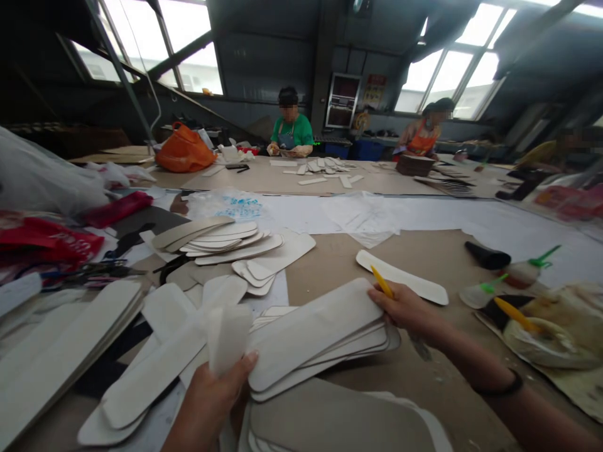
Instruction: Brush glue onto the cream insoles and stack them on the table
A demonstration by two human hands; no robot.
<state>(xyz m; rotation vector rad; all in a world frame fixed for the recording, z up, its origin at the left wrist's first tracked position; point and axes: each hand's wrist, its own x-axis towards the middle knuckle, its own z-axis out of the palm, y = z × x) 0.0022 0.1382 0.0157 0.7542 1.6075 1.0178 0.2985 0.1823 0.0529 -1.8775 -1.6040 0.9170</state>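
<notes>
My left hand [219, 389] is closed, its thumb at the near left end of a long white strip with rounded corners [315, 329]. A short-looking white piece [228, 339] stands up beside that thumb; whether the hand holds it too I cannot tell. At the strip's right end, my right hand [407, 307] pinches its corner and also grips a tool with a yellow handle [381, 282], whose blade-like end shows below the hand. More white strips [348, 351] lie fanned out under this one. Below them is a stack of wider grey-faced pieces [339, 417].
Loose white strips [155, 370] cover the left side, with another pile [235, 242] behind. A single strip [402, 276] lies beyond my right hand. Green-tipped bottles [522, 273] and a stained cloth-covered bowl [546, 339] stand right. Co-workers [292, 129] sit across the table.
</notes>
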